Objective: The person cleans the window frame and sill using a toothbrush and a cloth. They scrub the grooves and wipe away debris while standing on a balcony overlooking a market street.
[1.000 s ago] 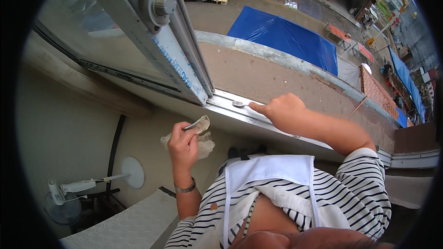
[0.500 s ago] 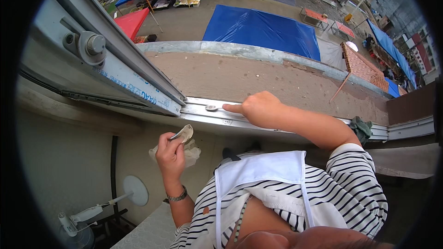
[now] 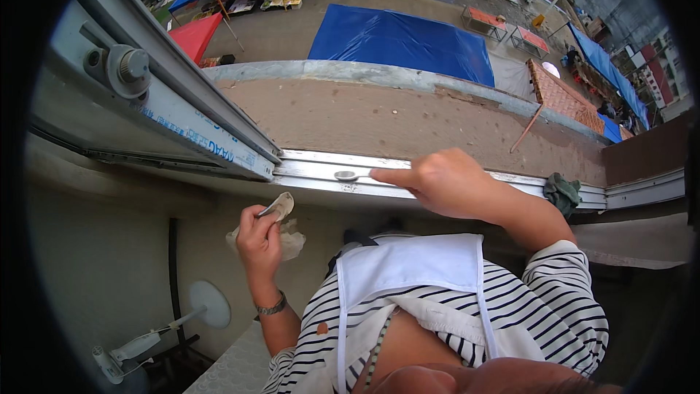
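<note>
My right hand (image 3: 446, 184) is closed round the handle of a small metal spoon (image 3: 346, 175), with the index finger stretched along it. The bowl holds greyish grit and lies over the grooves of the white sliding-window track (image 3: 310, 168). Lower and to the left, my left hand (image 3: 260, 241) pinches a crumpled, thin, pale bag or tissue (image 3: 293, 241). A rounded pale flap with a dark, straight edge (image 3: 273, 208) stands up from those fingers; I cannot tell exactly what it is. Dark dirt shows on the track beside the spoon.
At left stands the window sash (image 3: 208, 135) with its round knob (image 3: 130, 71). A dark green cloth (image 3: 561, 193) lies on the track's right end. Outside are a brown ledge (image 3: 350, 113) and a blue tarpaulin (image 3: 401, 44) below. A white fan-like appliance (image 3: 210, 304) is at lower left.
My right hand and the spoon have moved right along the track and slightly nearer to me. The left hand keeps its hold on the pale thing. The whole view has shifted a little.
</note>
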{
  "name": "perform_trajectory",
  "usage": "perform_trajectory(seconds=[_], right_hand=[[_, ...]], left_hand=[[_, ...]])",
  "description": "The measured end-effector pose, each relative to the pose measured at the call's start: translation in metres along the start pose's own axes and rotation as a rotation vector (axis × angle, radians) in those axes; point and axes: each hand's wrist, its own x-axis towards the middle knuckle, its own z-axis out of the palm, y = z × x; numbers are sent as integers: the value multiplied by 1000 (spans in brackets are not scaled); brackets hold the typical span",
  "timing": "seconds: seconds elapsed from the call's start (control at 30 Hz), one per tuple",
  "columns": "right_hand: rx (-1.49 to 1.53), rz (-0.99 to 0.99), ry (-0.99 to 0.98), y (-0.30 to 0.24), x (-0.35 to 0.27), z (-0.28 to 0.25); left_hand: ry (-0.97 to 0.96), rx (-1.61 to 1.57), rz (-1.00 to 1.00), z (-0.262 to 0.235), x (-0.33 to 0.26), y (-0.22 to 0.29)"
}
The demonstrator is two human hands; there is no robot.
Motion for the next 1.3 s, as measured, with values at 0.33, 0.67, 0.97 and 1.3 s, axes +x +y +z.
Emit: perform_trajectory(seconds=[0.33, 0.67, 0.97, 1.3], right_hand=[[-74, 27, -258, -11, 17, 21], [-135, 403, -245, 48, -105, -3], [107, 514, 83, 57, -156, 9], [163, 731, 142, 77, -231, 25]], left_hand=[[19, 52, 72, 1, -8, 1], [-62, 40, 208, 2, 14, 25], [-456, 119, 582, 49, 66, 100], [-746, 287, 669, 105, 83, 113]])
